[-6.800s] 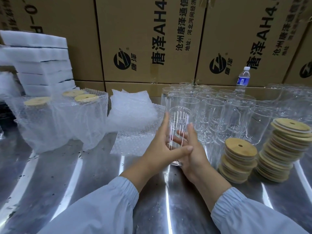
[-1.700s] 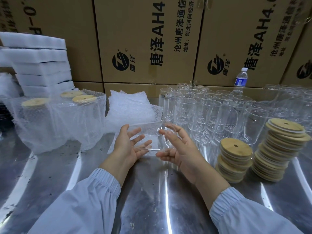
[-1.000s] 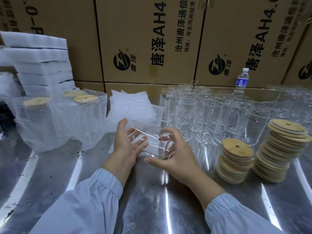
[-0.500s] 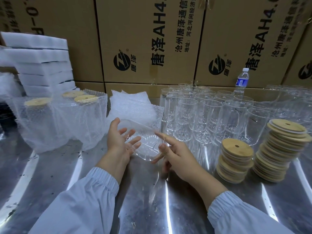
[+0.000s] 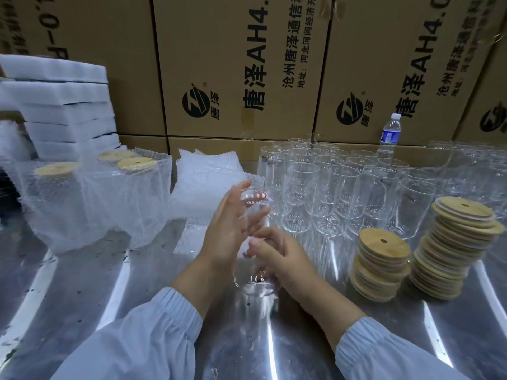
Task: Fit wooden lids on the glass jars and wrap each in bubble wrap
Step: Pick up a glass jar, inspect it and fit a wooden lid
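Clear cylindrical glass jar [image 5: 253, 282] held upright between both hands, lidless, in front of the rows of empty jars [image 5: 337, 193]. Left hand [image 5: 230, 231]: fingers straight and slightly spread, laid flat along the jar's upper left side. Right hand [image 5: 285, 259]: fingers and thumb curled round the lower half. The base sits low over the shiny steel table [image 5: 82, 283] (contact cannot be told). Two stacks of round wooden lids [image 5: 381, 267] stand to the right.

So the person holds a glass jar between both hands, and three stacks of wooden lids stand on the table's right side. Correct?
Not quite. The head view shows two stacks of wooden lids, not three: a shorter stack and a taller stack. The glass jar is between the left hand and the right hand.
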